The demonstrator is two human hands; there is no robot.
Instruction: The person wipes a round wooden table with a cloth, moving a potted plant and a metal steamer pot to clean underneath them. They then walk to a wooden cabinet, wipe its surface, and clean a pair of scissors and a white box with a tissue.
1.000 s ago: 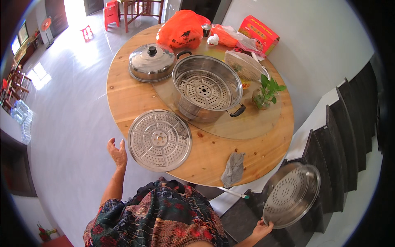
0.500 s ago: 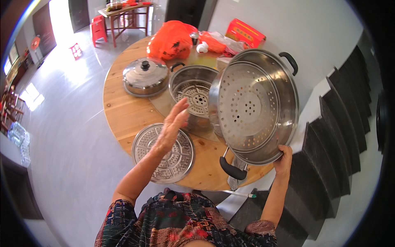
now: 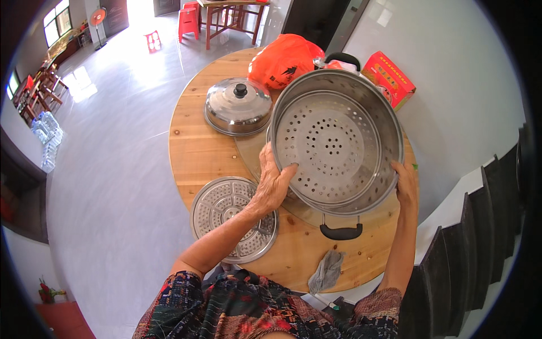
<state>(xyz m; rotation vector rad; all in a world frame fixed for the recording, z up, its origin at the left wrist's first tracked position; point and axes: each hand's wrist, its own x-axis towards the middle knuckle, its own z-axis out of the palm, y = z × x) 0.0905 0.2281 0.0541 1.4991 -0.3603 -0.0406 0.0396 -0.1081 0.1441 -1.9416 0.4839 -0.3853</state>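
A steel steamer basket with a perforated bottom hangs over the table, its inside toward me and black handles at its far and near ends. My left hand is closed on its left rim, thumb on the inside. On the right rim my right hand grips too. Left of my left forearm lies a round perforated steaming rack, flat on the wood. Behind it rests a domed steel lid with a black knob. The basket hides the pot behind it almost wholly.
The round wooden table carries an orange-red plastic bag, a red box at the back right and a grey cloth near its front edge. Dark stairs run along the right side.
My left hand has gone from the open air to the basket's left rim and closed on it. The basket has turned to face me and moved over the pot. The view has shifted.
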